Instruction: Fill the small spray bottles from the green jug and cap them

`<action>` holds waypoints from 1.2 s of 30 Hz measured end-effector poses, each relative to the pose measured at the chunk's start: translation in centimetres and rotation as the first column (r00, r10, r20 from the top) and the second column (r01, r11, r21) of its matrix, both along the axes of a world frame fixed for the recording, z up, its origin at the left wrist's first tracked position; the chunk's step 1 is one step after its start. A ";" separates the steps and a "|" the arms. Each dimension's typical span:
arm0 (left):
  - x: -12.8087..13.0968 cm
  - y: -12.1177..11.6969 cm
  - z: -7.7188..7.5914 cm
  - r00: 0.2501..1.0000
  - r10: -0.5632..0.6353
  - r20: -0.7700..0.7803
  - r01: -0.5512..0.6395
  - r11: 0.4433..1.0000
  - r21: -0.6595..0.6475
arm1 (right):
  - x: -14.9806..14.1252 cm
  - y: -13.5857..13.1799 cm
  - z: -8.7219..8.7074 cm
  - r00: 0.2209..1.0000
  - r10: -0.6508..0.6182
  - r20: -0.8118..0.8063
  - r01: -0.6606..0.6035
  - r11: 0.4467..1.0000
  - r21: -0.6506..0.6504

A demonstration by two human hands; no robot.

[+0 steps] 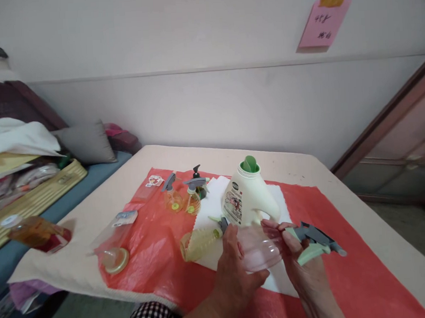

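Above the white sheet I hold a clear pink spray bottle (258, 251) on its side, its neck to the right. My left hand (234, 267) curls round its base end. My right hand (303, 263) grips the neck end, where a grey and light-green trigger sprayer (316, 239) points right; my fingers hide the joint between them. Just behind the bottle stands a cream jug (250, 197) with a green piece (250, 163) in its mouth. To the left a yellow-green spray bottle (199, 245) lies on its side, its sprayer partly hidden by my left hand.
Two small orange spray bottles (192, 202) and a dark pump bottle (201, 190) stand at the back. A clear funnel-like piece (115, 260) and plastic packets lie left on the red sheet (149, 257). A drink bottle (36, 233) is at the table's left edge; a wall stands behind.
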State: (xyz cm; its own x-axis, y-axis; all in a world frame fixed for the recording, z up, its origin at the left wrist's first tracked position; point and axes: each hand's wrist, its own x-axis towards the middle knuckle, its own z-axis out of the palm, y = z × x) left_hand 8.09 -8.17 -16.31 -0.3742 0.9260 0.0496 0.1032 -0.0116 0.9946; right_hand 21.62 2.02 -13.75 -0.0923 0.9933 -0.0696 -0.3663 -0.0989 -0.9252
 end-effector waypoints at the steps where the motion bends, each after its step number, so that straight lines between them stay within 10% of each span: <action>1: 0.0 0.0 0.2 0.997 -0.019 0.075 0.019 1.000 -0.008 | 0.0 0.0 -0.1 1.000 -0.022 0.006 0.022 1.000 0.000; 15: 0.1 1.2 0.5 0.535 -0.085 0.840 0.441 0.877 -0.192 | 1.7 1.0 0.3 0.994 -0.104 -0.021 0.104 0.994 -0.028; 21: -0.9 0.8 1.5 0.652 -0.167 0.739 0.305 0.951 -0.055 | 1.9 1.0 0.4 0.995 -0.059 -0.084 0.052 0.995 -0.080; 25: -1.3 0.2 0.6 0.934 -0.252 0.255 0.230 0.967 0.112 | 1.8 1.0 0.3 0.994 -0.020 -0.111 0.003 0.989 -0.149; 29: -1.0 -0.3 -0.1 0.970 -0.241 -0.028 0.242 0.958 0.150 | 1.5 0.8 0.6 0.987 -0.102 -0.123 0.084 0.986 -0.143; 32: -0.7 -0.1 0.3 0.926 -0.245 0.286 0.257 0.966 -0.005 | 1.7 0.7 0.7 0.982 -0.143 -0.121 0.130 0.985 -0.116; 36: -0.5 0.3 1.3 0.620 -0.196 0.760 0.444 0.886 -0.134 | 2.3 0.6 0.7 0.991 -0.108 -0.081 0.103 0.992 -0.071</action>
State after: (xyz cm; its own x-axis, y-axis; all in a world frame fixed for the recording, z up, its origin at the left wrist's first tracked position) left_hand 7.58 -7.86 -15.04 0.1469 0.9146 -0.3767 -0.5852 0.3874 0.7124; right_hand 23.93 2.63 -13.03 0.0045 0.9912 -0.1320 -0.4544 -0.1156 -0.8832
